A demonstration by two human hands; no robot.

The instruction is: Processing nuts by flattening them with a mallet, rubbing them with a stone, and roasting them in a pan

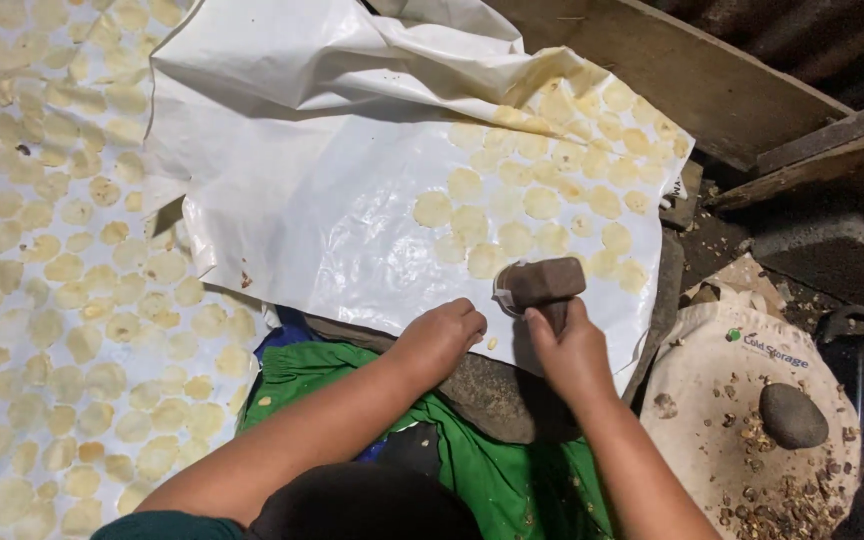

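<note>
Right under the grip of the right hand (570,350), a wooden mallet (542,283) is held by its short handle, fingers clenched round it, with the brown block head sitting just above the knuckles and resting on the white plastic sheet (332,200). A thin flattened disc can just be made out under the left end of the mallet head, touching it. Just left of that grip, the left hand (442,338) is curled into a loose fist at the sheet's near edge; whether anything is pinched inside it can't be told, though a small yellowish crumb (492,343) lies between the two hands.

Beyond the mallet, up and to the right, rows of pale yellow flattened rounds (552,200) are spread over the sheet, close together but mostly not overlapping. Far off to the left of the left hand, a second sheet (12,300) is covered almost completely with the same kind of rounds.

Below both hands, a dark flat stone slab (497,395) is tucked under the sheet's edge, and green cloth (512,480) is seen over the lap. To the right of the mallet grip, well apart, a pale sack (712,370) lies on the floor with a smooth grey stone (792,415) and scattered brown husks (782,500) on it. Rough wooden planks (712,80) are seen at the top right.
</note>
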